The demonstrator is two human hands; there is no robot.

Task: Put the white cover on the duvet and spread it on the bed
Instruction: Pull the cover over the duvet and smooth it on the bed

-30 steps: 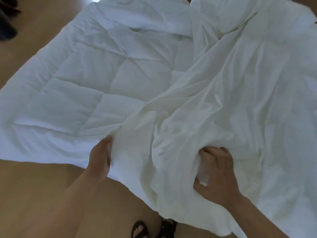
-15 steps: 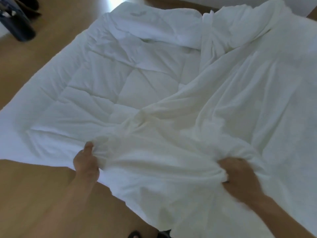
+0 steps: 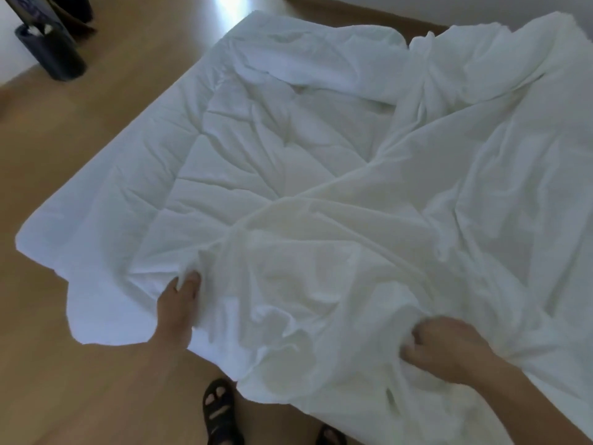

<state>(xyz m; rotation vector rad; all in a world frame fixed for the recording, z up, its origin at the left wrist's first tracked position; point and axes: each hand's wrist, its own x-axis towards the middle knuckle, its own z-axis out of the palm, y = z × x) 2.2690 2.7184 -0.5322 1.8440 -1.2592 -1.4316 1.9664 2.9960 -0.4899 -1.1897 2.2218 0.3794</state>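
Early: duvet [image 3: 256, 162] lying on the floor [image 3: 80, 380], left half bare, cover [image 3: 449, 220] draping its right side; left hand [image 3: 178, 305] pinching cover's near edge, right hand [image 3: 449, 348] gripping bunched cover. Stuffing, bed spreading pending.

Left hand [image 3: 178, 303]: bare, as far as I can see; the shot is too blurred for finer detail.
Left forearm [image 3: 170, 335]: bare from the wrist down, uncovered along the whole length in view.
Right hand [image 3: 449, 348]: bare as well, knuckles and the back of the hand plain to see.
Right forearm [image 3: 529, 399]: bare skin all the way to the lower right edge.
Left sandal [image 3: 219, 409]: black and open-toed, with broad straps across the foot, gaps between them and bare toes showing at the front.
Right sandal [image 3: 330, 436]: black too, only its front end in view, toes peeping through.
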